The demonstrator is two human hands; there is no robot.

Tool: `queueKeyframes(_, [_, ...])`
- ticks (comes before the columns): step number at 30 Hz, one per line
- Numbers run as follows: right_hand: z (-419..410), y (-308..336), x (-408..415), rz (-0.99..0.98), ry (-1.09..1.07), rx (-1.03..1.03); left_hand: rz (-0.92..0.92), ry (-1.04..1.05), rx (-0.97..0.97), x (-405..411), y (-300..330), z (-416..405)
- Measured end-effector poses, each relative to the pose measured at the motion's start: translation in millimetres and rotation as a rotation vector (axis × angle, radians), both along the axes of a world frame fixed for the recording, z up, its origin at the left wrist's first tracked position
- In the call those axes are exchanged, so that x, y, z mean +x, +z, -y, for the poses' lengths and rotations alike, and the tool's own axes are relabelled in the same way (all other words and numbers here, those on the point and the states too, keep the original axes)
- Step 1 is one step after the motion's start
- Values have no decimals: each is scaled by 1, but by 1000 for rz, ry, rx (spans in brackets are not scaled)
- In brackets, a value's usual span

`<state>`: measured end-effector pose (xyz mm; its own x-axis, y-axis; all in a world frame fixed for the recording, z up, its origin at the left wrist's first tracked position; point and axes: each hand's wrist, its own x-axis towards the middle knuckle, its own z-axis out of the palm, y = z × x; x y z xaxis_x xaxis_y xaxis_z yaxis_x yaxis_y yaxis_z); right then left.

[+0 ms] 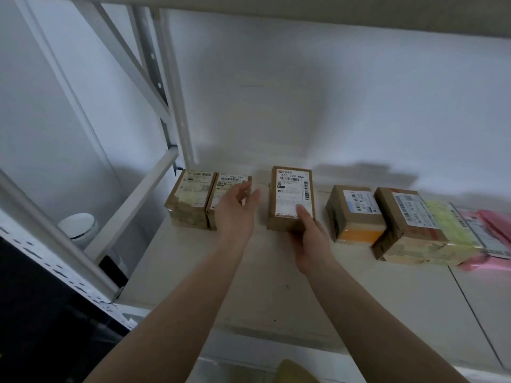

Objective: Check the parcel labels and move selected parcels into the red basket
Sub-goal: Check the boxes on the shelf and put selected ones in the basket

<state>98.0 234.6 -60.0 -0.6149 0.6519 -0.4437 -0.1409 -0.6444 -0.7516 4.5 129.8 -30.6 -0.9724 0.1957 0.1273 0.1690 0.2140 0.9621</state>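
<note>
Several brown cardboard parcels with white labels line the back of a white shelf (249, 286). My right hand (309, 239) grips the near end of the middle parcel (291, 194), tilted up with its label reading 866 303 660 facing me. My left hand (235, 211) hovers with fingers apart, holding nothing, just in front of the second parcel from the left (221, 186). The leftmost parcel (190, 197) stands against it. To the right sit a parcel with an orange side (354, 214) and a larger taped parcel (409, 225). No red basket is in view.
Yellow (450, 225) and pink (495, 219) soft mailers lie at the far right of the shelf. White rack posts and a diagonal brace (166, 87) rise at the left. A white round bin (78, 226) stands below left. Another shelf board runs overhead.
</note>
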Motion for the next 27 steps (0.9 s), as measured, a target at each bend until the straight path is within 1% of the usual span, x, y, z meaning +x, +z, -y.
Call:
queueKeyframes(2, [-3, 1, -7, 87, 18, 0, -116, 121, -142, -23, 3, 14])
queueKeyframes(3, [-3, 0, -11, 111, 26, 10, -169, 159, -243, -36, 0, 22])
queueKeyframes(5, [-4, -1, -16, 156, 52, 50, -232, 173, -530, -57, -10, 34])
queueKeyframes(6, [-3, -2, -20, 179, 70, 69, -235, 160, -672, -67, -16, 40])
queueKeyframes(7, [-2, -5, -25, 205, 86, 93, -223, 145, -774, -74, -21, 44])
queueKeyframes(9, [1, -10, -33, 287, 113, 203, -200, 110, -869, -84, -29, 50])
queueKeyframes(12, [4, -16, -39, 561, 157, 482, -235, 69, -910, -86, -34, 54])
queueKeyframes(13, [4, -17, -39, 616, 171, 548, -246, 70, -910, -86, -35, 54])
queueKeyframes(15, [5, -16, -37, 580, 180, 592, -254, 76, -913, -87, -35, 53])
queueKeyframes(17, [8, -11, -34, 470, 164, 561, -256, 81, -915, -85, -34, 52])
queueKeyframes(19, [9, -12, -30, 411, 155, 544, -249, 78, -908, -81, -33, 50])
queueKeyframes(23, [2, -9, -21, 410, 135, 587, -242, 70, -916, -67, -32, 43])
queueKeyframes(27, [-7, -6, -16, 455, 186, 646, -223, 91, -907, -61, -33, 38])
